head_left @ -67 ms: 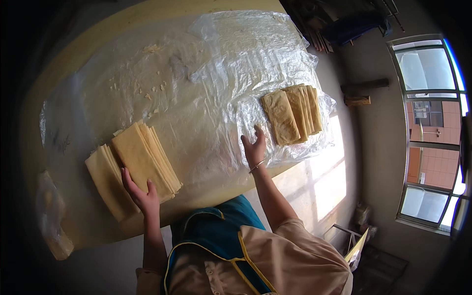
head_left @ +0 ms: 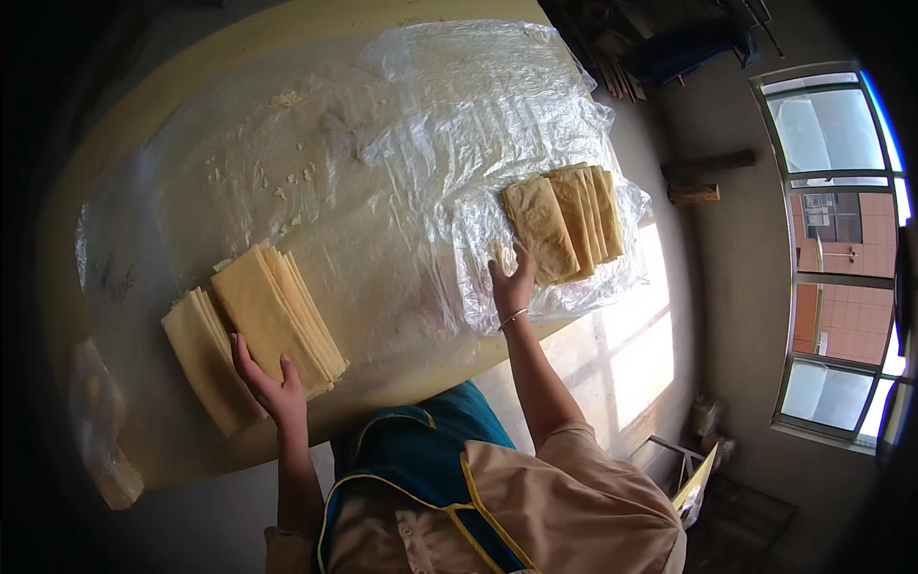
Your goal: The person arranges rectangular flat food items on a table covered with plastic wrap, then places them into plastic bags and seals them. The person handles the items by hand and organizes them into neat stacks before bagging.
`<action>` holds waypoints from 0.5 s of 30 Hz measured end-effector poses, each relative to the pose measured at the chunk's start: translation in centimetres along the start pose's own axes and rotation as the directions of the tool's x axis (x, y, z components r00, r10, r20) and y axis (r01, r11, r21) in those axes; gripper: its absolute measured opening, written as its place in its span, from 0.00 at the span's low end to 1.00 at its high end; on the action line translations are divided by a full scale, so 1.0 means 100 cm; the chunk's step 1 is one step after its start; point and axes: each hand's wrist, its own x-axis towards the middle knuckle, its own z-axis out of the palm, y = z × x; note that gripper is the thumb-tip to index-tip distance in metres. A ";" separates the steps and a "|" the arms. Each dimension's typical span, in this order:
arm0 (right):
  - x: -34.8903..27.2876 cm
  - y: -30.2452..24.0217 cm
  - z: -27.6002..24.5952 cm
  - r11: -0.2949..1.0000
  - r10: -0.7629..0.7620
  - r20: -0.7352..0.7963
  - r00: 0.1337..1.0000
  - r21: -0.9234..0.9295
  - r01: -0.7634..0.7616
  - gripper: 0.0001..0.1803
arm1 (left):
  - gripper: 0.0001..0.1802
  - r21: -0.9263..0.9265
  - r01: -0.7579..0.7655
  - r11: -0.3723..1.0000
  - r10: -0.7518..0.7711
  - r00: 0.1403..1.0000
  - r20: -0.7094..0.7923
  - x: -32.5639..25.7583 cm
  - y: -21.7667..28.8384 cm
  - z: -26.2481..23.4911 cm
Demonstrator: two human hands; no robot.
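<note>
Two groups of folded, thin yellowish sheets, which look like tofu skin, lie on a plastic-covered table. My left hand [head_left: 273,385] rests at the near edge of the left stack [head_left: 273,311], fingers stretched and thumb apart. Beside that stack a paler folded bundle [head_left: 206,359] sits partly under it. My right hand [head_left: 514,285], with a thin bracelet on the wrist, is open at the near left corner of the right stack [head_left: 543,230]. Its fingers are apart and a fingertip reaches the stack's edge; whether it touches cannot be made out. The right stack's folded pieces overlap like fanned cards.
Crinkled clear plastic film [head_left: 478,86] covers much of the table, with pale crumbs [head_left: 287,182] scattered on it. A plastic-wrapped bundle [head_left: 105,426] lies at the table's left edge. A window [head_left: 832,258] is in the right wall, and sunlight falls on the floor [head_left: 641,354].
My right hand has moved right and slightly up, closer to the right stack. My left hand stays at the left stack. The whole view has shifted slightly.
</note>
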 end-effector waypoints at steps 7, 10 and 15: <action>0.126 0.118 -0.048 0.797 0.276 0.005 0.961 -0.561 -0.226 0.30 | 0.31 -0.359 0.187 0.915 -0.139 0.978 0.157 -0.042 0.092 0.096; 0.141 0.130 -0.053 0.800 0.269 0.131 0.954 -0.582 -0.146 0.19 | 0.26 -0.490 0.451 0.746 -0.153 0.832 0.534 -0.055 0.151 0.174; 0.122 0.095 -0.088 0.967 0.066 0.161 0.985 -0.255 -0.023 0.16 | 0.55 -0.254 0.889 0.381 -0.181 0.341 0.922 -0.058 0.262 0.301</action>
